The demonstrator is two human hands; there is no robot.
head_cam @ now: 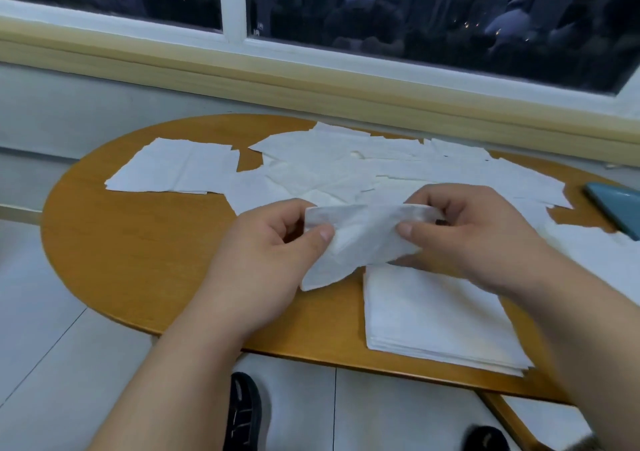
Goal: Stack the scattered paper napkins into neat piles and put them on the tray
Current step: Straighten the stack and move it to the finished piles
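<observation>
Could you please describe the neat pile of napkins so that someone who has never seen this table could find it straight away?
Start at the round wooden table under the window, then go to its near edge on the right, below the right hand. The neat pile lies there: squared up and several layers thick, unlike the loose napkins spread flat across the far side.

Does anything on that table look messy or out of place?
Yes. Loose napkins lie scattered and overlapping at odd angles across the far side of the round table. Only the pile by the near edge is squared up. The napkin held between the left hand and right hand looks crumpled.
</observation>
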